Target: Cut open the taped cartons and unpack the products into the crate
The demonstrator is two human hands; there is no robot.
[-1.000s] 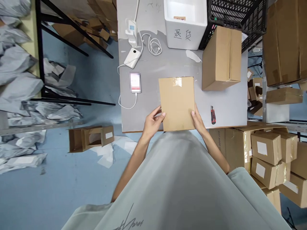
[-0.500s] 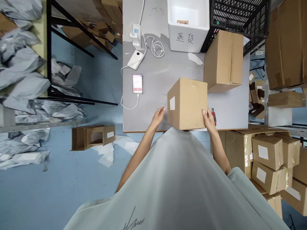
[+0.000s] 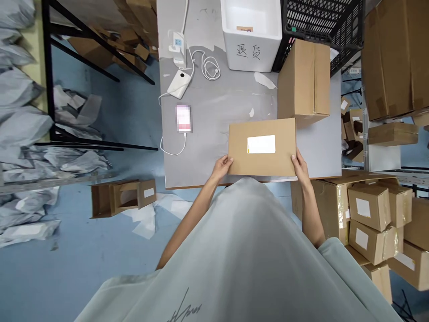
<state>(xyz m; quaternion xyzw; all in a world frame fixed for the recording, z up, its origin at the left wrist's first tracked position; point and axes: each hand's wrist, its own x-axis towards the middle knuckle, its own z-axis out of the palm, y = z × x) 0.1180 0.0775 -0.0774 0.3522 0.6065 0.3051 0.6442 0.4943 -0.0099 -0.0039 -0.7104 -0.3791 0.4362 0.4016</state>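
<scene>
A brown cardboard box (image 3: 262, 164) with a white label (image 3: 261, 144) on its upward face is between my hands at the table's near edge. My left hand (image 3: 222, 167) grips its left edge, thumb on the face. At the opposite edge, my right hand (image 3: 299, 164) holds the box with the thumb on top and fingers along the side. Whether the box rests on the table or is slightly raised, I cannot tell. Just beyond its far right corner stands a larger cardboard box (image 3: 303, 80). The box cutter seen earlier does not show.
On the grey table (image 3: 214, 107) lie a phone (image 3: 183, 118), a white power bank (image 3: 179, 84), a power strip (image 3: 179, 49) and cables. A white bin (image 3: 251, 51) and black crate (image 3: 321, 22) stand at the back. Labelled boxes (image 3: 368, 208) are stacked right; an open box (image 3: 124, 197) lies on the floor.
The box has been turned so its labelled side, which faced left, now faces up. My left hand, previously apart from it, now grips its left edge. The view has shifted slightly.
</scene>
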